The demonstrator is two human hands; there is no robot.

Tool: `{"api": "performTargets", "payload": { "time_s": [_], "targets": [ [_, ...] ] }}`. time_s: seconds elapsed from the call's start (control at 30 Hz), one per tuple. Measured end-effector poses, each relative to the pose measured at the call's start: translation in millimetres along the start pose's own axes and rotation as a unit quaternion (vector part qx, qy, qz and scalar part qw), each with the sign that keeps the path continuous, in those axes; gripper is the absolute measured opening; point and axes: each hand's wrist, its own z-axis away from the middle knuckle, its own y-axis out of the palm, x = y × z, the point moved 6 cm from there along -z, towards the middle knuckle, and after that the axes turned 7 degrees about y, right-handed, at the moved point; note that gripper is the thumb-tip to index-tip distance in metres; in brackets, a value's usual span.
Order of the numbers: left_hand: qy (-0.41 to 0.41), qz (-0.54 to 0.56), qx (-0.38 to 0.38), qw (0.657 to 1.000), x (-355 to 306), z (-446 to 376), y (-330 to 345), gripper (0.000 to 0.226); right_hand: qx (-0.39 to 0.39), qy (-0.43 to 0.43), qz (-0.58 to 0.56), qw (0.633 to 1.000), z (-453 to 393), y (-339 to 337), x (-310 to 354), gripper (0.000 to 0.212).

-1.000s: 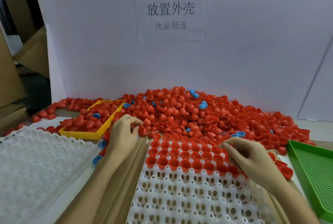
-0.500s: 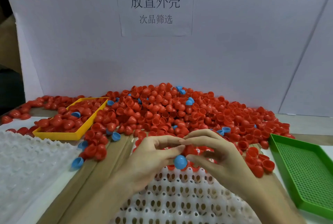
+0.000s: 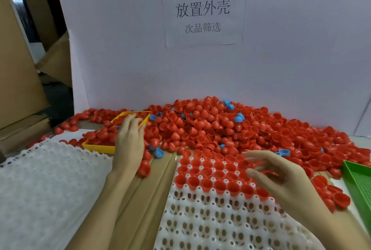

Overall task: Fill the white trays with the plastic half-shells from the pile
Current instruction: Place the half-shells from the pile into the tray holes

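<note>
The pile of red half-shells spreads across the back of the worktop, a few blue ones mixed in. The white tray lies in front, its 4 far rows filled. The shells look light, stiff and slick, probably best pinched at the rim. The right hand hovers over the filled rows, fingers loosely spread, holding nothing. The left hand reaches flat-fingered over the yellow tray, empty.

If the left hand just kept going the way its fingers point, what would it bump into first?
Most likely the yellow tray: the left hand reaches out over it, so it would meet the red half-shells inside or the far rim. Its height above them is unclear.
</note>
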Motion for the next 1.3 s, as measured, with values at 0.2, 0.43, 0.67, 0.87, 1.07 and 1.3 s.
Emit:
{"api": "performTargets", "payload": {
  "time_s": [0.2, 0.43, 0.67, 0.87, 1.07, 1.3],
  "targets": [
    [0.155, 0.208, 0.138, 0.956, -91.4, 17.1, 18.6, 0.029, 0.018, 0.045, -0.07, 0.996, -2.1, 3.4, -0.6, 0.031],
    [0.222, 0.398, 0.245, 0.855, -172.5, 67.3, 24.6, 0.026, 0.08, 0.075, -0.161, 0.981, 2.5, 9.1, 4.0, 0.019],
    [0.187, 0.352, 0.269, 0.877, -154.8, 55.4, 27.8, 0.026, 0.059, 0.069, -0.131, 0.987, -1.1, -2.1, -1.2, 0.015],
    [0.118, 0.085, 0.133, 0.98, -53.7, 1.7, 11.0, 0.032, 0.02, 0.098, -0.103, 0.99, -4.0, -9.7, -15.6, 0.024],
    [0.034, -0.056, 0.136, 0.988, 4.7, 5.5, 25.6, 0.053, 0.032, 0.102, -0.101, 0.989, -3.8, -6.1, -13.6, 0.023],
    [0.156, -0.021, 0.357, 0.921, -22.1, 42.6, 96.5, 0.048, 0.04, 0.111, -0.1, 0.988, -3.5, -5.1, -14.9, 0.028]
  ]
}}
